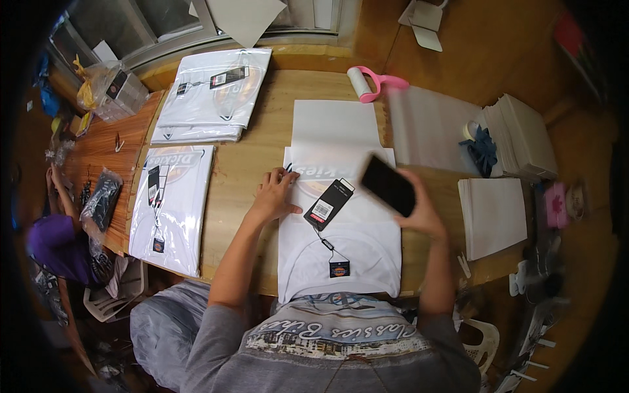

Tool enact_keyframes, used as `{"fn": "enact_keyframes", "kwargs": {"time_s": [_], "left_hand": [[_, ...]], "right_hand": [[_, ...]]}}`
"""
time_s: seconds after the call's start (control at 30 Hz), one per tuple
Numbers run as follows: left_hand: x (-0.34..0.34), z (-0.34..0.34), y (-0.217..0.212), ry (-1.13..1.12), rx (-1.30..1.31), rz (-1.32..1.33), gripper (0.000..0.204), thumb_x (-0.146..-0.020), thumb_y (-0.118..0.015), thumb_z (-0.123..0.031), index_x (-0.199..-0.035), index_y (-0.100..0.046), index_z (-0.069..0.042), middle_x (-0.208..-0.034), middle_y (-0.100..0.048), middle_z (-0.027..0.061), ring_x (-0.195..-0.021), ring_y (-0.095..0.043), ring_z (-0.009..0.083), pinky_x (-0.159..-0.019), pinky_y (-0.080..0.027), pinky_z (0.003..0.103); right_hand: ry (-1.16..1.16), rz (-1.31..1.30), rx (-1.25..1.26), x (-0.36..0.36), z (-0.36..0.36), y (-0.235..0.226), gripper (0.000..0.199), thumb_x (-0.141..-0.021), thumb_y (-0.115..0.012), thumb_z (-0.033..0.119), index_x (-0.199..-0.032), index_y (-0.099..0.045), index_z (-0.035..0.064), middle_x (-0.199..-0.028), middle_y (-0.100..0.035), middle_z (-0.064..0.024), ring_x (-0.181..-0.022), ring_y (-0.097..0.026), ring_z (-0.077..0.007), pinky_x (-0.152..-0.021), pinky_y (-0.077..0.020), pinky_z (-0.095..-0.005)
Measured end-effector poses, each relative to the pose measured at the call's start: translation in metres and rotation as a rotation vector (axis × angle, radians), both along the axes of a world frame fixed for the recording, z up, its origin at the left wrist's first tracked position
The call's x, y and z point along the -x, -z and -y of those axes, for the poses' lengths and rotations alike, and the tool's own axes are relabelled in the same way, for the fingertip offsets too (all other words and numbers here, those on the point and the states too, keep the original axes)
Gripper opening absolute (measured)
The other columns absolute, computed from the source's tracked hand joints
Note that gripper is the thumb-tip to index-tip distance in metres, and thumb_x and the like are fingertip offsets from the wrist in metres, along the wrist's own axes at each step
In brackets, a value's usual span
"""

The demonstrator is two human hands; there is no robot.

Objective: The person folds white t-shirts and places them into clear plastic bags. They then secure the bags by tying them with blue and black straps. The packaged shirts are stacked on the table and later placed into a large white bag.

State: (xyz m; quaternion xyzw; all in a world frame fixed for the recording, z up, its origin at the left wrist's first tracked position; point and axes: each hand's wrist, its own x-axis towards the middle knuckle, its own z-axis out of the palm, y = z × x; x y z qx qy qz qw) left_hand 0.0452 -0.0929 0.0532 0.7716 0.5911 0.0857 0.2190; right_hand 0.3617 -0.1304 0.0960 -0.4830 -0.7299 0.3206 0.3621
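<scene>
In front of me a white T-shirt (373,255) lies folded, its neckline toward me. A black hang tag (329,204) rests on its front, joined by a cord to a small dark label (339,269). A sheet of white paper (335,124) sticks out beyond the shirt's far edge. My left hand (272,194) lies on the shirt's left edge, fingers apart, gripping nothing. Above the shirt's right side, my right hand (422,206) grips a black rectangular slab (388,185) with a pale edge, tilted and slightly blurred; I cannot tell its kind.
Bagged white shirts (171,209) lie on the left, with more bagged shirts (216,85) behind. A pink-handled lint roller (364,84) sits at the back. At right are clear plastic sleeves (432,128), a white paper stack (495,219) and blue ribbon (480,149). Another person (56,242) sits far left.
</scene>
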Motion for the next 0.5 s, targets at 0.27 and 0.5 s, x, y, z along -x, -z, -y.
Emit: {"fn": "enact_keyframes", "kwargs": {"time_s": [0.27,0.5], "left_hand": [[0.001,-0.009,0.008,0.082,-0.085,-0.065,0.054,-0.057,-0.068,-0.020,-0.106,-0.044,-0.018,-0.108,-0.037,0.0068,-0.103,-0.034,0.0267,-0.079,-0.035,0.041],[-0.054,-0.060,0.014,0.207,-0.316,0.327,0.013,-0.070,-0.055,-0.014,-0.082,-0.059,-0.009,-0.086,-0.051,0.0066,-0.086,-0.045,0.0229,-0.071,-0.037,0.036]], "right_hand": [[-0.427,0.387,0.042,0.052,-0.045,0.035,0.063,-0.054,-0.068,0.013,-0.111,-0.043,0.0104,-0.112,-0.041,-0.0117,-0.110,-0.033,-0.0262,-0.093,-0.0267,-0.0330],[-0.201,0.371,-0.183,0.059,-0.094,0.057,0.027,-0.070,-0.055,0.008,-0.097,-0.056,0.0107,-0.102,-0.049,-0.0021,-0.098,-0.042,-0.0187,-0.083,-0.0317,-0.0330]]}}
